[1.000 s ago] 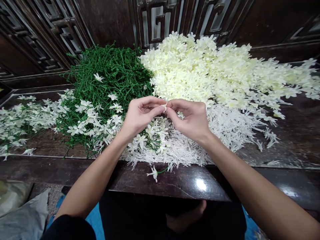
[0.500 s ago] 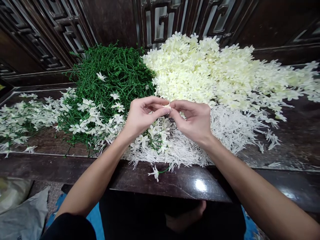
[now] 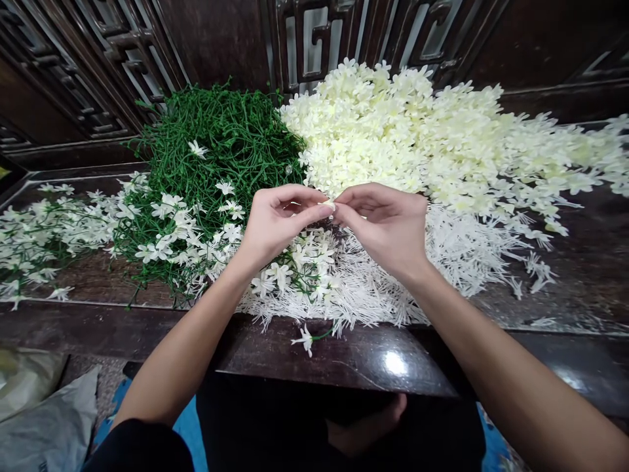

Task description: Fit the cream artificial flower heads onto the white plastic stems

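Thumb and fingertips of my left hand [image 3: 275, 219] pinch a small white artificial flower [image 3: 329, 205], mostly covered by the fingers. Closed in a pinch at the flower's other side is my right hand [image 3: 393, 226]; its fingertips meet those of the left. Below both hands spreads a pile of thin white stamen pieces [image 3: 373, 292]. Behind them lies a heap of pale yellow-white flower heads [image 3: 373, 137]. To the left is a mound of green plastic stems [image 3: 221, 131]. Assembled white flowers on green stems [image 3: 179, 226] rest at its front.
Everything lies on a dark wooden bench [image 3: 590, 262] with a carved back panel [image 3: 221, 39]. More stemmed flowers [image 3: 73, 223] spread at the far left. One stemmed flower [image 3: 305, 339] hangs over the front edge. Pale bags [image 3: 44, 419] sit on the floor at lower left.
My right hand has shifted slightly right and up, its fingers still pinched. The left hand has moved slightly left, and less of the small flower shows between the fingertips.
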`<action>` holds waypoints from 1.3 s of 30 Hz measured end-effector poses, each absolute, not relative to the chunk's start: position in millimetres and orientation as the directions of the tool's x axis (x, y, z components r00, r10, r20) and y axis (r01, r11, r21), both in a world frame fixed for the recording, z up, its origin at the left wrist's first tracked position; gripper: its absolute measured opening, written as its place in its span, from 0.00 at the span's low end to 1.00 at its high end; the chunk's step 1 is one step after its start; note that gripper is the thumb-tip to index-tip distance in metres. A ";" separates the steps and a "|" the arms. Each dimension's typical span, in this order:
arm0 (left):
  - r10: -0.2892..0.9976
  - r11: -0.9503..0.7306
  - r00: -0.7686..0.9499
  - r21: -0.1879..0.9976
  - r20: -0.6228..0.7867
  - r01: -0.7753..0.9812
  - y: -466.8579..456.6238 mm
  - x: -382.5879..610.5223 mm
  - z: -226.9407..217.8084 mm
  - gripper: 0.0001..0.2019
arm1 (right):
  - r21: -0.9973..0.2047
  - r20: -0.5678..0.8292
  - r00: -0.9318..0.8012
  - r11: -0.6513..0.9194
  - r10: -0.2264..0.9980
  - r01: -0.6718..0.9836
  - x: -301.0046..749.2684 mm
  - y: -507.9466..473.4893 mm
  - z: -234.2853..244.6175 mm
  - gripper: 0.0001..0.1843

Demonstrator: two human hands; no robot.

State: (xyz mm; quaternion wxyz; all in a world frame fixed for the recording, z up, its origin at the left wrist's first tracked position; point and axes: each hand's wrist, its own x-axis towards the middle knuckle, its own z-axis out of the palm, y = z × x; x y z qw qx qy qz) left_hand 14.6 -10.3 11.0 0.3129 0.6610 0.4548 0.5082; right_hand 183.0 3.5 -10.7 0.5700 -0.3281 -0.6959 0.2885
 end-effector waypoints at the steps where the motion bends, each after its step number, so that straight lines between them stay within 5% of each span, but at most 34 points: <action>1: 0.901 -0.421 0.032 0.855 0.433 0.302 -10.0 14.8 10.2 0.09 | -0.787 0.590 -0.141 0.605 0.795 0.123 183.0 3.0 -9.9 0.04; 5: 0.806 -0.499 -0.114 0.771 0.580 0.397 -6.7 13.0 7.5 0.04 | -0.828 0.536 -0.146 0.552 0.831 0.097 183.1 2.2 -4.9 0.07; 10: 0.845 -0.510 0.035 0.783 0.534 0.356 -4.4 11.6 4.0 0.05 | -0.886 0.452 -0.275 0.462 0.848 -0.033 181.3 3.7 -6.7 0.24; 23: 0.861 -0.504 0.123 0.793 0.494 0.342 -5.7 8.6 8.3 0.03 | -0.954 0.287 -0.456 0.208 0.842 -0.216 188.9 9.4 -3.6 0.06; 39: 0.880 -0.458 0.131 0.741 0.457 0.492 -4.8 6.5 11.5 0.04 | -0.981 0.192 -0.374 0.163 0.907 -0.109 187.9 4.1 -0.7 0.10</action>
